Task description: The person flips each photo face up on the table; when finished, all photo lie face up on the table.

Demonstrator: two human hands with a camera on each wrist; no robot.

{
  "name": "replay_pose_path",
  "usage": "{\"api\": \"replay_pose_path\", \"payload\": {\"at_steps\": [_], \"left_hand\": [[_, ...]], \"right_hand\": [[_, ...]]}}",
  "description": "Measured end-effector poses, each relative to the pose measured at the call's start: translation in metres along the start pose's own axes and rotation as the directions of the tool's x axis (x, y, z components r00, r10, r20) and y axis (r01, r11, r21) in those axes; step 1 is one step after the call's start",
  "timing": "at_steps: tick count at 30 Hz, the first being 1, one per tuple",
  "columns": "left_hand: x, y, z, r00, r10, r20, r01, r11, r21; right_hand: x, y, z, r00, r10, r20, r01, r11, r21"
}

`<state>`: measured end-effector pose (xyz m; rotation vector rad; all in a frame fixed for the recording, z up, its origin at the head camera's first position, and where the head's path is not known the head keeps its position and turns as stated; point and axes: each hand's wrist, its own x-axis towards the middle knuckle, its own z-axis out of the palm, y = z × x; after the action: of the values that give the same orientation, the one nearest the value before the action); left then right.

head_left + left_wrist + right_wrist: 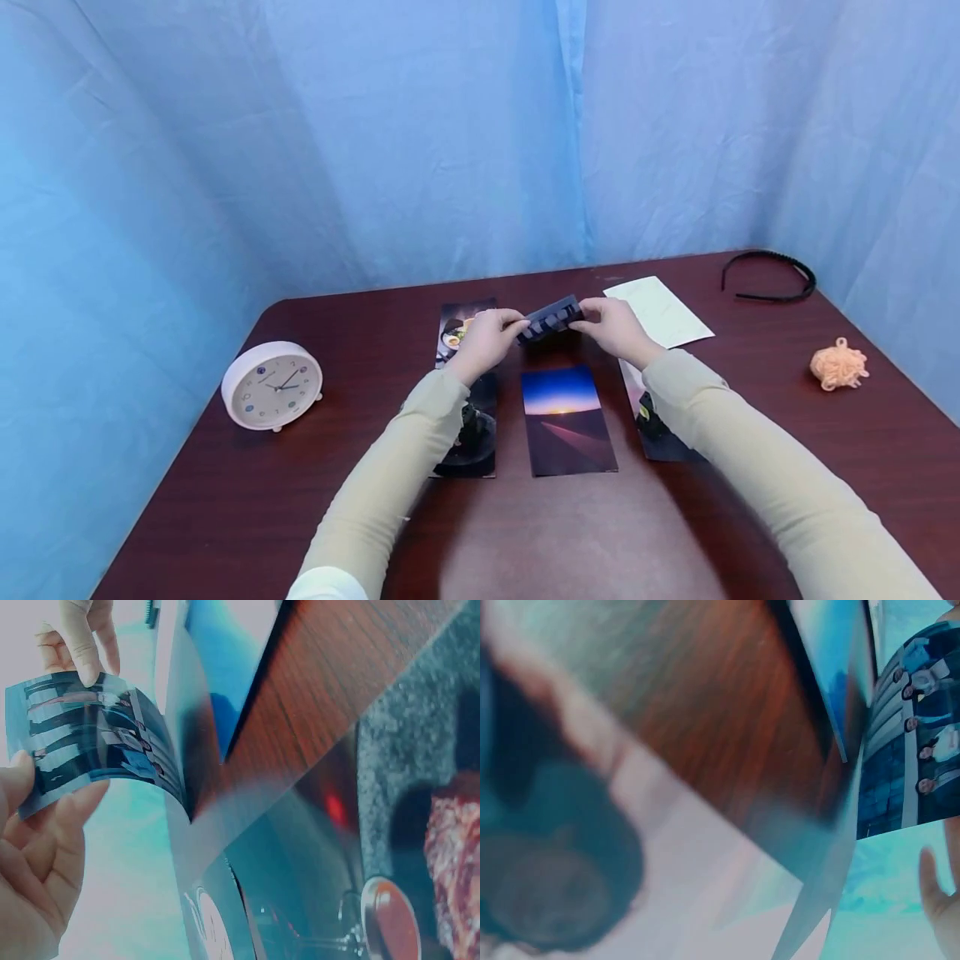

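Note:
Both hands hold a curved photo print point(551, 320) above the middle of the table. It pictures several people, seen closer in the left wrist view on the print point(97, 742) and in the right wrist view on the same print point(911, 750). My left hand point(486, 340) pinches its left end between thumb and fingers. The right hand point(617, 330) pinches the opposite end. Below it lies a sunset photo point(566, 425). Under the left arm are a ramen photo point(452, 333) and a dark food photo point(480, 446), partly covered by the sleeve.
A pale sheet point(663, 312) and another food photo point(663, 437) lie by the right arm, which partly hides them. A white clock point(273, 387) stands at left. At right are a black headband point(772, 297) and peach yarn point(838, 365). Blue curtains point(450, 133) surround the table.

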<state>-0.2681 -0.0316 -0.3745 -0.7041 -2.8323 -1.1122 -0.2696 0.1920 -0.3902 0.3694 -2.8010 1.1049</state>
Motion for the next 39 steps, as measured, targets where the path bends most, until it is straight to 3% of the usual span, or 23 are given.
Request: {"api": "replay_pose_path", "payload": {"at_steps": [5,10,13,17,21,26,28,30,35,39], "left_hand": [[-0.005,-0.002,-0.006,0.992,-0.007,-0.126,-0.01,0.991,-0.137],[-0.007,0.001,-0.008,0.969,-0.034,-0.246,-0.036,0.961,-0.274],[-0.007,0.003,-0.009,0.954,-0.055,-0.294,-0.049,0.942,-0.333],[-0.008,0.004,-0.007,0.942,-0.088,-0.325,-0.048,0.92,-0.388],[-0.011,0.003,-0.004,0.917,-0.165,-0.364,-0.038,0.87,-0.492],[-0.015,0.003,-0.001,0.863,-0.28,-0.42,-0.046,0.786,-0.617],[-0.017,0.004,0.001,0.852,-0.313,-0.421,-0.05,0.751,-0.658],[-0.018,0.005,0.004,0.844,-0.343,-0.412,-0.052,0.712,-0.7],[-0.021,0.01,0.01,0.814,-0.406,-0.416,-0.068,0.645,-0.761],[-0.023,0.015,0.013,0.802,-0.427,-0.418,-0.113,0.579,-0.808]], "right_hand": [[0.001,-0.005,-0.004,0.997,-0.034,-0.076,0.038,0.998,0.046],[0.001,-0.009,-0.009,0.979,-0.072,-0.189,0.094,0.99,0.109],[0.002,-0.013,-0.012,0.964,-0.019,-0.266,0.062,0.986,0.156],[0.002,-0.02,-0.013,0.944,0.114,-0.311,-0.035,0.968,0.249],[0.0,-0.027,-0.01,0.928,0.221,-0.3,-0.114,0.935,0.336],[-0.003,-0.032,-0.007,0.916,0.282,-0.286,-0.128,0.88,0.458],[-0.004,-0.035,-0.006,0.911,0.304,-0.278,-0.119,0.84,0.529],[-0.006,-0.037,-0.005,0.903,0.336,-0.269,-0.108,0.782,0.614],[-0.007,-0.046,-0.004,0.874,0.418,-0.249,-0.042,0.575,0.817],[-0.008,-0.053,-0.001,0.852,0.471,-0.229,-0.02,0.466,0.885]]}}
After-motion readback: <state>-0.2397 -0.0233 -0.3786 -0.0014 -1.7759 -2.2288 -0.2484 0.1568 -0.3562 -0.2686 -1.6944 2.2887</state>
